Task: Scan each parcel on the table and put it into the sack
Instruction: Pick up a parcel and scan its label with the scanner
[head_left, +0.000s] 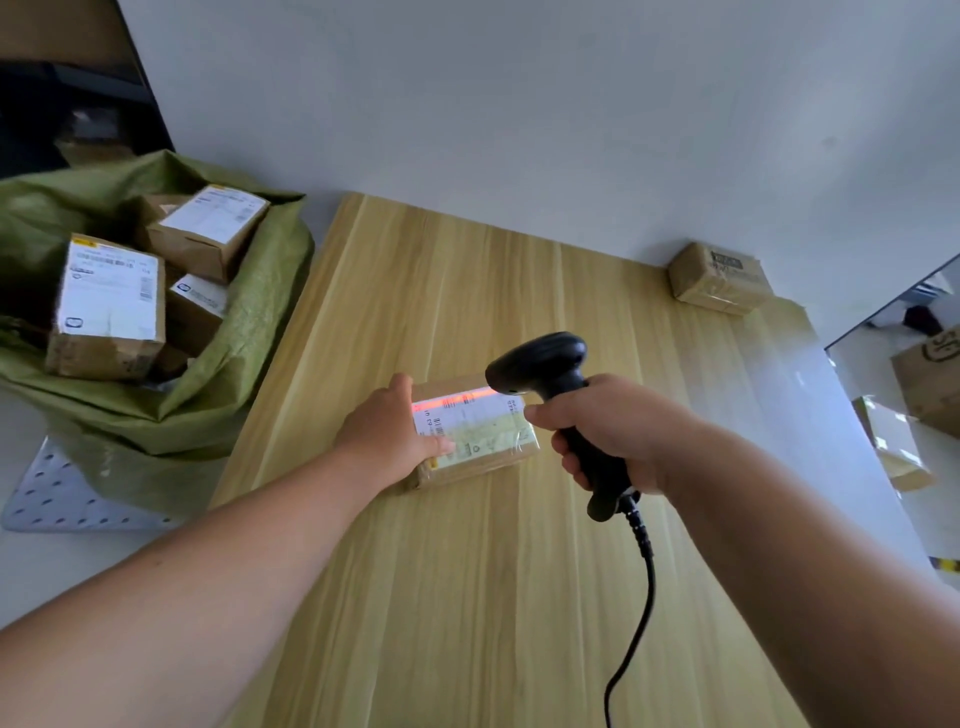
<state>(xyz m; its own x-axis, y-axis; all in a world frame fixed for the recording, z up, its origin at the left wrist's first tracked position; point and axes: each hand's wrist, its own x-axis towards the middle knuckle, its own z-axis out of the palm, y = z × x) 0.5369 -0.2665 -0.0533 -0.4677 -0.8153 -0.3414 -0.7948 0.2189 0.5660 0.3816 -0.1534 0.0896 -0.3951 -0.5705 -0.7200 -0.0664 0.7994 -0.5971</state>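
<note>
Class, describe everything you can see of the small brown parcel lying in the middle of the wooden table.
The small brown cardboard parcel is a flat box under clear tape, with a white and yellowish printed label on top. It lies flat on the light wooden table. A red line from the black handheld scanner crosses the label's far edge. The left hand holds its left end, thumb on the label.

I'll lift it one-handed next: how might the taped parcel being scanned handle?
The parcel is probably stiff: its boxy cardboard edges look crisp. Glossy tape wrap may feel slippery. Flat and low, it should slide, not tip.
</note>
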